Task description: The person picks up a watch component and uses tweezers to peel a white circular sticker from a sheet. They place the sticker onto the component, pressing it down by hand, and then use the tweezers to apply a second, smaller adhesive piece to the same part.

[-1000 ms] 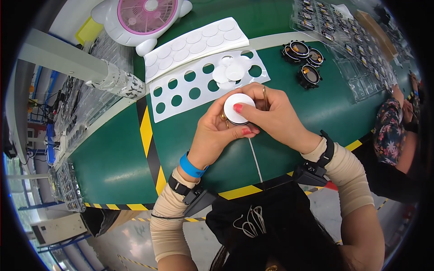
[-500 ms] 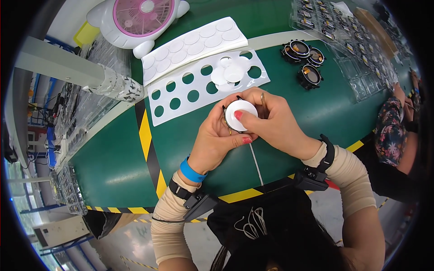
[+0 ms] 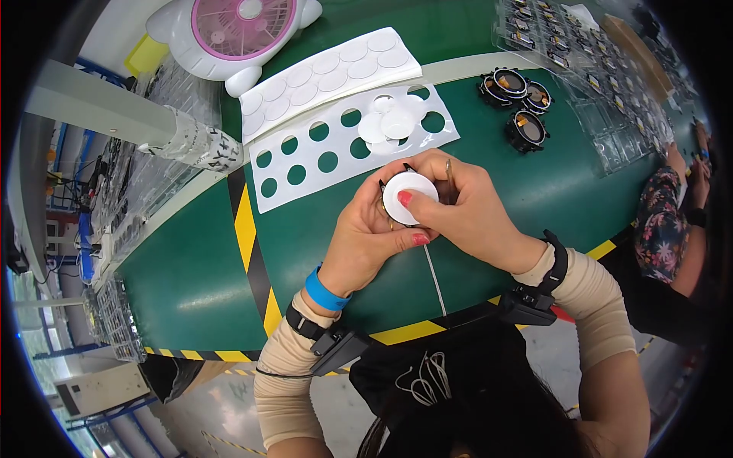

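Pressing a round white adhesive disc (image 3: 409, 197) onto a small black ring-shaped part, both hands were closed about the assembly just below the white punched backing sheet (image 3: 305, 164). The left hand (image 3: 366, 237) cupped the part from beneath; the right hand (image 3: 466, 210) pinched the disc, thumb on its face. The disc looked thin, light and flexible, probably tacky and easily creased, so best held by its edge. Loose white discs (image 3: 391, 124) lay on that sheet; three black ring parts (image 3: 515, 95) sat to its right.

Head-worn fisheye looks steeply down — close over the green bench (image 3: 206, 275).
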A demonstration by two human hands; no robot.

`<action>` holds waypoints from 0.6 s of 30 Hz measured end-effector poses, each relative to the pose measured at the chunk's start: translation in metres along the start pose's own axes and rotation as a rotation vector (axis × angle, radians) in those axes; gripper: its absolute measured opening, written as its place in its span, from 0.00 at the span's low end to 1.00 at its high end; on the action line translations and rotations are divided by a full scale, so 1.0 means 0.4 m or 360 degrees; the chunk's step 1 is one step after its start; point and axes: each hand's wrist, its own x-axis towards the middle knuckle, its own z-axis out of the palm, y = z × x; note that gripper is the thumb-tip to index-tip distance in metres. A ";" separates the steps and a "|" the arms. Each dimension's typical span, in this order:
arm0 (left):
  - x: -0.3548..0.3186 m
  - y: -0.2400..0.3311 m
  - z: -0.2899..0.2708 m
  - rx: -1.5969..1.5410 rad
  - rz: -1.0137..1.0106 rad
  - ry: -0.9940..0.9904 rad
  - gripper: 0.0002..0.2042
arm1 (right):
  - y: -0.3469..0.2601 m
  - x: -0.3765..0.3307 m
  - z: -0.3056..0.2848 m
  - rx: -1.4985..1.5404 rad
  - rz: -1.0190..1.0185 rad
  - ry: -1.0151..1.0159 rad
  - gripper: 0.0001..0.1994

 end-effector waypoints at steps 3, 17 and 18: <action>-0.001 -0.001 -0.002 0.0012 0.0012 0.0000 0.34 | -0.002 -0.001 0.001 -0.0026 -0.0001 0.0007 0.08; -0.003 -0.001 0.005 0.0083 0.0049 0.0002 0.35 | 0.008 -0.005 0.005 -0.0207 -0.0242 0.0052 0.06; -0.003 0.000 0.004 0.0095 0.0049 -0.0004 0.35 | 0.007 -0.006 0.005 -0.0207 -0.0242 0.0051 0.06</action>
